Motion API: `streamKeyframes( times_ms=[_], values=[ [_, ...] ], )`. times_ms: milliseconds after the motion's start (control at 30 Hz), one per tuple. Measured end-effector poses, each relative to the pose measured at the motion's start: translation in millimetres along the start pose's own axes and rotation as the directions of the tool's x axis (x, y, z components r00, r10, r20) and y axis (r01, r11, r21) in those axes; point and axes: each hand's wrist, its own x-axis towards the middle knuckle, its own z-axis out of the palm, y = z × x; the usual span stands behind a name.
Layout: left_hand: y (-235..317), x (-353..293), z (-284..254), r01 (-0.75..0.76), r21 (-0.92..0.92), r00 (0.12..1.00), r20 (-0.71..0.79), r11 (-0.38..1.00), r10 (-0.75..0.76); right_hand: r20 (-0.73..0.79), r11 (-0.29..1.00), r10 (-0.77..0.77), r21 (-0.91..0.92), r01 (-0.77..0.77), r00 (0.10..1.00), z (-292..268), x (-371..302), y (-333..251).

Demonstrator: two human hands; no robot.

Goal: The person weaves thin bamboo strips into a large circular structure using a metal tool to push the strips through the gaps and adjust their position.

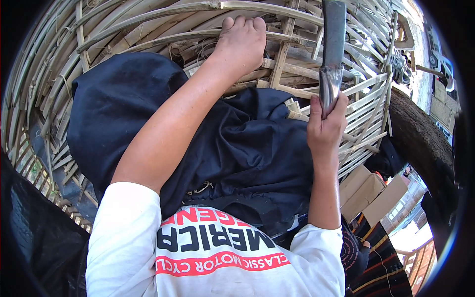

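Observation:
My left hand (242,45) is closed, its fingers curled over a split bamboo strip (173,38) of a large woven bamboo lattice (104,37). In my right hand (328,123) a machete (334,34) is gripped by its metal handle, the broad grey blade pointing away from me and held over the slats. The tip of the blade runs out of the picture at the top. Dark cloth (232,133) covers my lap, and the lattice spreads beyond it and around both sides.
An open cardboard box (363,193) stands at the right, beside a thick dark log (420,128). Black sheeting (34,232) hangs at the lower left. Part of another person (354,252) in dark clothing shows near my right elbow, by a striped cloth (386,262).

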Motion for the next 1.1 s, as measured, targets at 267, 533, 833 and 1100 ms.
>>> streamKeyframes(
  times_ms=[267,533,833,1100],
  values=[
    [4,-7,-7,-0.011,0.01,1.0,0.021,1.0,0.01,0.106,0.985,0.171,-0.052,-0.166,0.98,16,-1,13],
    [7,-3,-19,-0.063,-0.012,0.996,0.066,0.998,0.064,-0.006,0.945,0.291,0.157,-0.286,0.957,23,12,26],
    [3,-2,-18,-0.089,0.048,0.995,0.048,0.995,0.087,-0.016,0.924,0.272,0.285,-0.256,0.962,29,20,28],
    [6,-1,-16,-0.1,0.1,0.995,-0.004,0.99,0.101,-0.062,0.939,0.257,0.254,-0.234,0.964,28,21,30]
  ],
)
